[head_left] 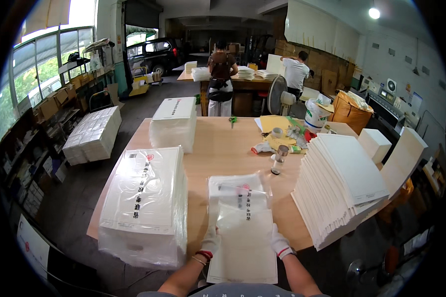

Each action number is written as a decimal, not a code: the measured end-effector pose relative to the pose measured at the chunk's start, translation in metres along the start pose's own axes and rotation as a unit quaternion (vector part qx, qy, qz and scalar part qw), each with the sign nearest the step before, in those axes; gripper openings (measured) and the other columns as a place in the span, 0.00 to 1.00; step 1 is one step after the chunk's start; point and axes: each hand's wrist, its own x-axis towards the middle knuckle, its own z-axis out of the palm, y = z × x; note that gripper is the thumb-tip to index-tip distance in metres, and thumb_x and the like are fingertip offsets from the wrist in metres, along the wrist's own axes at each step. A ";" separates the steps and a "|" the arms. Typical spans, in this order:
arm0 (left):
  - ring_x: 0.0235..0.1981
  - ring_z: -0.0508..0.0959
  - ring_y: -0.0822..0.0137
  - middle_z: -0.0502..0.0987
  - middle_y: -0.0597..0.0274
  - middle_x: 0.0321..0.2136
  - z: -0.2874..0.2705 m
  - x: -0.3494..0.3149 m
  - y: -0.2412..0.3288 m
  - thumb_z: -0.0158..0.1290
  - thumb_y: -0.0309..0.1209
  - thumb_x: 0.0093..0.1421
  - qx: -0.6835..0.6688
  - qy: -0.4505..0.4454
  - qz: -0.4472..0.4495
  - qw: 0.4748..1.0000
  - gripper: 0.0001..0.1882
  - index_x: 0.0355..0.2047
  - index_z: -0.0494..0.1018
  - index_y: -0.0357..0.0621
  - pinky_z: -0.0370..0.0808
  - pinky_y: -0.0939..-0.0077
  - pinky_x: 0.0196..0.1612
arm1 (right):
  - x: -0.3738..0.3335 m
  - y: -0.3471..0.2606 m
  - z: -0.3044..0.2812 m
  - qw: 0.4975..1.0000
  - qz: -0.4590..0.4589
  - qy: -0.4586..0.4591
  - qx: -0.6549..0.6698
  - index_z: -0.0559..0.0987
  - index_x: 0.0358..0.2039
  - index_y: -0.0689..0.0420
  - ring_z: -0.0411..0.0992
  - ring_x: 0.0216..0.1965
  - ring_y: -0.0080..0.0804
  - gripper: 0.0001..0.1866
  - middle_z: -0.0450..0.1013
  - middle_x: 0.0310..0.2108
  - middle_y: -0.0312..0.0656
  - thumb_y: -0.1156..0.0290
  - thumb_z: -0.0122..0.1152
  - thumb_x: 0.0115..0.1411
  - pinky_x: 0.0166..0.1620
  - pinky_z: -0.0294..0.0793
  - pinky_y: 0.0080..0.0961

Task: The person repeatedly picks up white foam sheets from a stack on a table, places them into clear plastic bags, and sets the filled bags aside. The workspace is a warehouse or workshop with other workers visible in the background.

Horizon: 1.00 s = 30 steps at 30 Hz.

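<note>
In front of me, a white printed paper packet (pixel 247 250) reaches over the table's near edge toward my body. Its far end lies in or under a clear plastic bag (pixel 218 190) on the tabletop; the overlap is hard to make out. My left hand (pixel 211 241), in a white glove with a red cuff, is closed on the packet's left edge. Gripping the right edge is my right hand (pixel 281 241), gloved the same way. Fingertips are partly hidden at both edges. Left of the packet stands a tall stack of plastic-wrapped printed packets (pixel 143 193).
A second wrapped stack (pixel 173 111) stands farther back. White packets pile high (pixel 339 173) at right. A clear jar (pixel 279 159), a tape roll (pixel 277 132), gloves (pixel 296 131) and green scissors (pixel 233 120) lie beyond. Two people work at another table; a fan (pixel 277 95) stands nearby.
</note>
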 end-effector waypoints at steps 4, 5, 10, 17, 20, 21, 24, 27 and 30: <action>0.36 0.72 0.45 0.70 0.45 0.35 -0.051 -0.032 0.050 0.46 0.32 0.52 0.061 -0.128 -0.128 0.982 0.13 0.38 0.63 0.42 0.68 0.55 0.37 | -0.034 0.011 0.015 0.999 -0.033 -0.033 -0.007 0.56 0.58 0.53 0.72 0.39 0.51 0.26 0.72 0.37 0.56 0.62 0.41 0.59 0.40 0.70 0.44; 0.37 0.72 0.44 0.69 0.44 0.35 -0.048 -0.042 0.040 0.48 0.35 0.51 0.090 -0.130 -0.131 0.979 0.14 0.37 0.64 0.43 0.67 0.53 0.37 | -0.045 0.014 0.017 0.998 -0.040 -0.043 -0.003 0.56 0.58 0.53 0.72 0.39 0.51 0.26 0.72 0.37 0.56 0.62 0.42 0.59 0.40 0.70 0.44; 0.38 0.72 0.47 0.70 0.47 0.34 -0.103 -0.124 0.093 0.49 0.39 0.53 0.077 -0.231 -0.175 0.954 0.13 0.32 0.67 0.43 0.68 0.55 0.38 | -0.131 0.039 0.034 0.990 -0.068 -0.118 0.045 0.56 0.58 0.54 0.72 0.39 0.51 0.27 0.72 0.38 0.57 0.62 0.43 0.58 0.41 0.70 0.44; 0.25 0.73 0.59 0.71 0.54 0.25 -0.120 -0.165 0.094 0.48 0.29 0.50 -0.019 -0.237 -0.163 0.958 0.07 0.26 0.67 0.38 0.68 0.66 0.28 | -0.212 0.026 0.012 0.985 -0.066 -0.107 0.118 0.57 0.59 0.55 0.72 0.39 0.51 0.28 0.71 0.40 0.57 0.62 0.45 0.58 0.42 0.69 0.43; 0.24 0.72 0.62 0.71 0.55 0.23 -0.128 -0.165 0.095 0.46 0.23 0.47 -0.068 -0.194 -0.097 0.974 0.04 0.25 0.67 0.37 0.68 0.69 0.27 | -0.231 0.038 0.002 0.968 -0.109 -0.071 0.212 0.60 0.57 0.57 0.73 0.40 0.46 0.27 0.72 0.41 0.55 0.62 0.47 0.57 0.44 0.70 0.39; 0.24 0.72 0.63 0.70 0.54 0.23 -0.128 -0.161 0.093 0.45 0.21 0.46 -0.102 -0.180 -0.065 0.976 0.04 0.24 0.67 0.37 0.68 0.70 0.26 | -0.232 0.049 -0.002 0.954 -0.152 -0.056 0.251 0.62 0.56 0.58 0.73 0.41 0.43 0.26 0.72 0.41 0.54 0.63 0.48 0.57 0.45 0.70 0.36; 0.24 0.72 0.66 0.70 0.56 0.23 -0.118 -0.153 0.093 0.44 0.18 0.44 -0.174 -0.157 0.060 0.970 0.04 0.22 0.67 0.39 0.68 0.74 0.26 | -0.205 0.087 0.025 0.853 -0.019 -0.122 0.508 0.66 0.52 0.58 0.73 0.39 0.32 0.22 0.71 0.42 0.46 0.64 0.51 0.58 0.45 0.71 0.26; 0.22 0.71 0.67 0.71 0.57 0.23 -0.131 -0.116 0.172 0.44 0.19 0.44 -0.116 -0.195 0.129 0.965 0.04 0.20 0.67 0.41 0.68 0.74 0.26 | -0.189 0.049 0.037 0.638 0.117 -0.129 0.750 0.70 0.48 0.59 0.72 0.37 0.29 0.19 0.71 0.41 0.42 0.66 0.52 0.58 0.42 0.71 0.21; 0.20 0.70 0.66 0.70 0.59 0.21 -0.163 -0.100 0.201 0.47 0.21 0.46 -0.069 -0.163 0.250 0.952 0.03 0.19 0.66 0.42 0.67 0.72 0.23 | -0.176 -0.017 0.040 0.606 0.012 -0.159 0.779 0.69 0.48 0.61 0.71 0.37 0.26 0.19 0.70 0.41 0.41 0.67 0.51 0.57 0.37 0.71 0.20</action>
